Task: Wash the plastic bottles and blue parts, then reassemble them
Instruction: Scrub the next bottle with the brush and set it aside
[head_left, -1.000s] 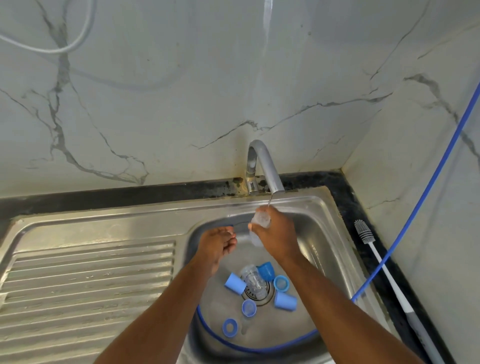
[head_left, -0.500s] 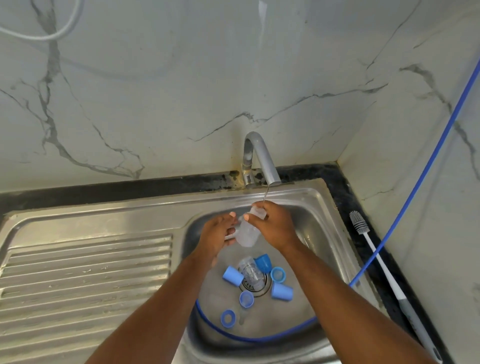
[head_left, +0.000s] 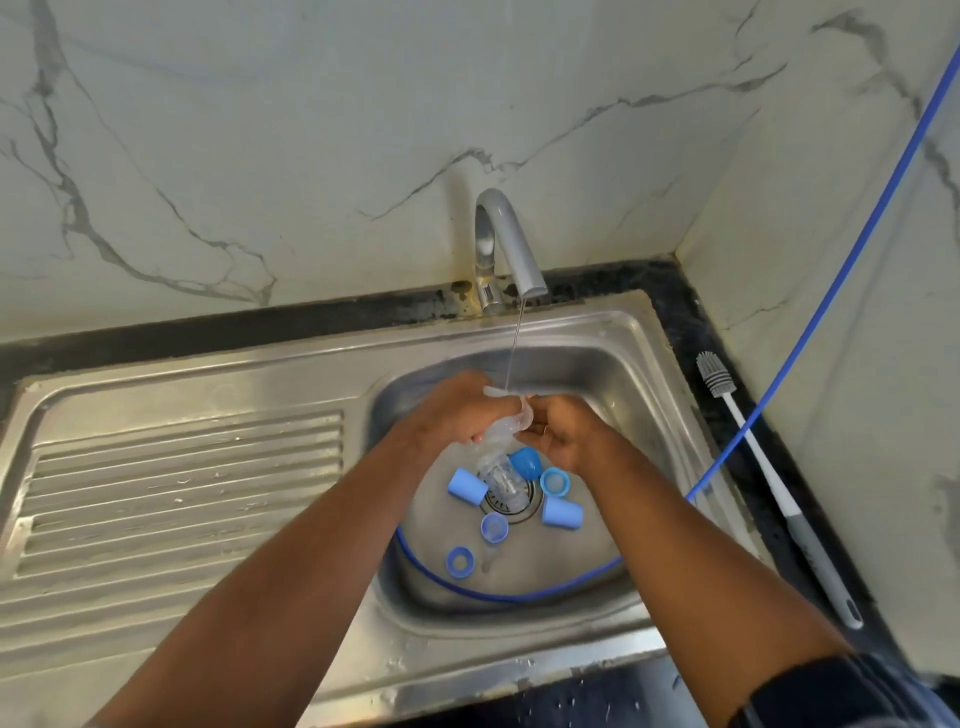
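The grip of the left hand (head_left: 457, 410) wraps the clear plastic bottle (head_left: 506, 423); the right hand (head_left: 566, 436) pinches its upper end, under the tap (head_left: 511, 244) stream over the sink (head_left: 623, 364). This is the rinsing step, I judge; next, the blue parts (head_left: 561, 512) by the drain (head_left: 524, 506) need washing.

Blue parts (head_left: 467, 486) and hose (head_left: 498, 595) crowd the basin (head_left: 613, 374); drainboard (head_left: 182, 493) seems free.

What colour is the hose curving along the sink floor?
Blue. The hose shows best in the head view, the only view given.
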